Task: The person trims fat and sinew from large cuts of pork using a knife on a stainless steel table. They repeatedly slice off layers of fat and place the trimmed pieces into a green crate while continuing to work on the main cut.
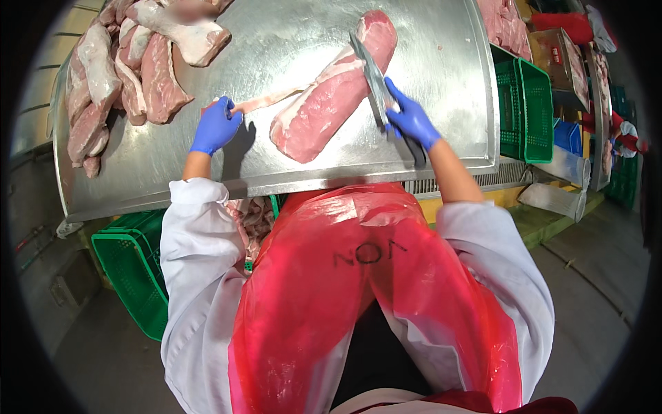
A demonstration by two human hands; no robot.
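Note:
A long pink piece of boneless meat, like a pork loin (327,114), lies slantwise on the metal table (255,41). My left hand (217,126), in a blue glove, is closed on the end of a thin meat strip (265,101). The strip stretches right toward the loin and seems still joined to its pale upper edge. My right hand (412,121), also gloved in blue, grips a knife (372,72). Its blade lies across the upper part of the loin, tip pointing away. A dark handle end shows below the hand.
Several cuts of meat (165,79) are piled at the table's left. Green crates stand at the right (527,110) and lower left (131,276). Meat trimmings (254,224) lie in a container under the front edge. More meat (503,27) is at the far right.

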